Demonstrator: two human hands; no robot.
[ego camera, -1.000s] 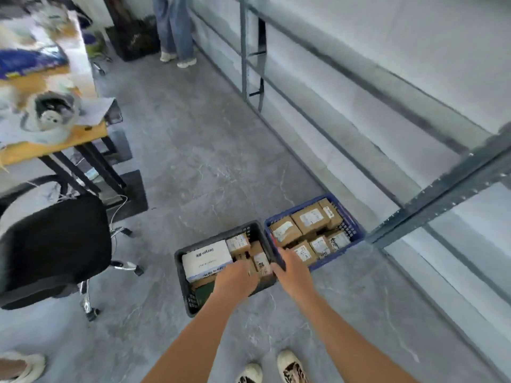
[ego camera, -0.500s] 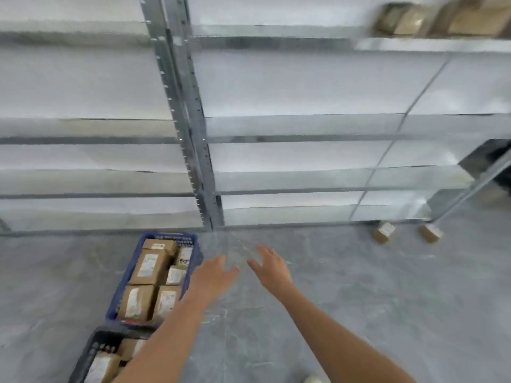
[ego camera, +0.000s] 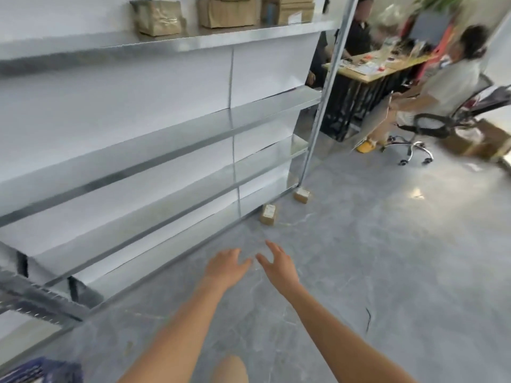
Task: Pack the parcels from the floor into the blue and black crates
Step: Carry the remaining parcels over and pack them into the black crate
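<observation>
Two small brown cardboard parcels lie on the grey floor by the foot of the metal shelving: the nearer parcel (ego camera: 268, 214) and the farther parcel (ego camera: 302, 195) beside the shelf's upright post. My left hand (ego camera: 225, 265) and my right hand (ego camera: 276, 259) stretch forward side by side above the floor, fingers relaxed, holding nothing, well short of the parcels. A corner of the blue crate (ego camera: 41, 371) shows at the bottom left edge. The black crate is out of sight.
Metal shelving (ego camera: 166, 139) runs along the left, with brown boxes (ego camera: 226, 11) on its top shelf. At the far right a person sits on a wheeled office chair (ego camera: 414, 134) by a wooden desk (ego camera: 370, 70). Another person sits behind the desk.
My view has swung right, away from the crates and toward the two floor parcels. Both hands left the crates and now reach forward with nothing in them. The parcels look nearer.
</observation>
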